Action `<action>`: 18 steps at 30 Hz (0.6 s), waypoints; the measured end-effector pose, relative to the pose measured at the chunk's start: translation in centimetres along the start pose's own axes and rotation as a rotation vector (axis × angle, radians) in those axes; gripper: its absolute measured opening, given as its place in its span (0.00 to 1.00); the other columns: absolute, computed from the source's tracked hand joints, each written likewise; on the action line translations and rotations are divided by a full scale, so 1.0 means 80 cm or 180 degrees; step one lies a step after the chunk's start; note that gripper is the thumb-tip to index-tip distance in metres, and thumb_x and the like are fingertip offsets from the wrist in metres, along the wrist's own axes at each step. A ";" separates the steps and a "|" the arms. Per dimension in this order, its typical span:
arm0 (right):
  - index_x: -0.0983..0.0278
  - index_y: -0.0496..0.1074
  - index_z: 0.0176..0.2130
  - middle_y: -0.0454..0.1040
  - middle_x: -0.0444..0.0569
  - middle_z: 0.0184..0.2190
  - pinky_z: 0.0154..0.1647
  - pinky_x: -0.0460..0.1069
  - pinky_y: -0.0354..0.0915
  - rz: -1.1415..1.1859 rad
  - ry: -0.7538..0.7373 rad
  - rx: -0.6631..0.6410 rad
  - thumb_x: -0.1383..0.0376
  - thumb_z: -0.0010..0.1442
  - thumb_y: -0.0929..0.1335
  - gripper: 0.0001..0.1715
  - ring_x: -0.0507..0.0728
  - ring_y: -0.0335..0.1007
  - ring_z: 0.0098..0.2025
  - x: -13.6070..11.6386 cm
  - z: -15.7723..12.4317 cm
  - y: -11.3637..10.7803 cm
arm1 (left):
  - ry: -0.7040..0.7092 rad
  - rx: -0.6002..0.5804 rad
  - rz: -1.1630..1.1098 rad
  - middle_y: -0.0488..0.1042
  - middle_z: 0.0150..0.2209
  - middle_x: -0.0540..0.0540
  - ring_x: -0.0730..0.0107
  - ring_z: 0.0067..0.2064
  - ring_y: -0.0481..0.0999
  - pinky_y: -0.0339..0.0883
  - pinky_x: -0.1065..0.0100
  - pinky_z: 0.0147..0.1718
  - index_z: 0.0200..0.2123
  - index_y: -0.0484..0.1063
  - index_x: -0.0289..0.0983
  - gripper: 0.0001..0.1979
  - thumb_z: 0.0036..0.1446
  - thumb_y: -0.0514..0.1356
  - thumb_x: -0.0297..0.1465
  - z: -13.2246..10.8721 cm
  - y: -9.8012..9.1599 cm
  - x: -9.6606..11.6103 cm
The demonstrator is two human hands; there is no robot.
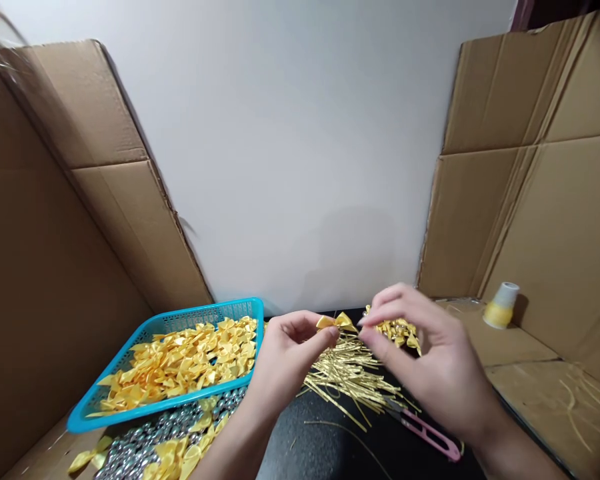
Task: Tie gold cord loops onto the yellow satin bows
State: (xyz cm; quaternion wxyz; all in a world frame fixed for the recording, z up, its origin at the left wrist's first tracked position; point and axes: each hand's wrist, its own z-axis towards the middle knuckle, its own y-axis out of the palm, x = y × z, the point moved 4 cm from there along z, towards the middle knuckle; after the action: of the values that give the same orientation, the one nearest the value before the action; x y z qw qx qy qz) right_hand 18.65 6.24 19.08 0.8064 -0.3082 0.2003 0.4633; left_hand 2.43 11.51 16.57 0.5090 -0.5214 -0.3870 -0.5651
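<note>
A small yellow bow (337,323) is held up off the black table top (305,460), pinched at its L loop btw thumb & forefinger of the left hand (285,353). That hand is clenched on it, w/ the other fingers curled in. The right hand (420,363) is set close on the other side, thumb & fingertips (367,328) drawn together just R of the bow. Whether they touch the bow or nip sth thin cannot be told, as the tips are blurred. The bow is judged v. light, soft & a bit slippery (satin-like sheen), so it can be crushed or skewed w/ little force but prob. not broken. The loops look floppy, and the centre knot is judged the only firm part. A hold is best taken at that knot, or on one loop close beside it, w/ fingertips only & light pressure; a hold far out on a tail would prob. let it twist. Directly under the grip a loose pile of gold ties (350,381) is spread: thin, springy-looking, easily tangled. Just behind the right hand's tips a small heap of gold-trimmed bows (399,331) is seen. Down & L of the grip a blue basket (205,309) full of plain bows is set, w/ silver beads (140,450) strewn in front of it. Pink snips (433,440) are laid below the right hand, near its wrist. Well off to the R a small cup (501,305) is stood on cardboard (530,347).
</note>
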 end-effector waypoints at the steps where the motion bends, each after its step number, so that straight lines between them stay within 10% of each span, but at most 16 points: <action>1: 0.58 0.74 0.29 0.70 0.46 0.32 0.39 0.54 0.60 -0.0284 -0.0079 -0.0231 0.65 0.58 0.70 0.06 0.57 0.66 0.37 -0.003 -0.001 0.006 | 0.0014 0.0006 -0.0079 0.77 0.21 0.48 0.75 0.23 0.69 0.60 0.74 0.22 0.23 0.78 0.35 0.06 0.45 0.68 0.32 0.000 0.000 0.000; 8: 0.58 0.78 0.28 0.71 0.46 0.28 0.43 0.60 0.52 -0.1559 -0.0030 -0.0005 0.61 0.55 0.72 0.06 0.58 0.65 0.34 0.000 -0.009 0.020 | 0.0075 0.0043 -0.0356 0.76 0.21 0.49 0.75 0.25 0.70 0.60 0.76 0.22 0.23 0.78 0.35 0.05 0.45 0.68 0.31 -0.003 0.002 0.001; 18: 0.61 0.74 0.23 0.69 0.45 0.27 0.40 0.53 0.57 0.0072 0.1169 -0.0740 0.64 0.57 0.68 0.11 0.57 0.65 0.34 0.022 -0.003 0.039 | 0.0149 0.0155 -0.0251 0.77 0.23 0.49 0.73 0.26 0.71 0.63 0.73 0.27 0.24 0.77 0.34 0.05 0.46 0.67 0.31 -0.004 0.003 0.001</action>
State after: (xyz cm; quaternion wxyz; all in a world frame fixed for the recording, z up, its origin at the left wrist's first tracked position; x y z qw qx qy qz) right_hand 16.84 8.39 16.87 0.7101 -0.4761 0.2924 0.4284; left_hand 2.63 11.10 16.60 0.5077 -0.4798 -0.4089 -0.5872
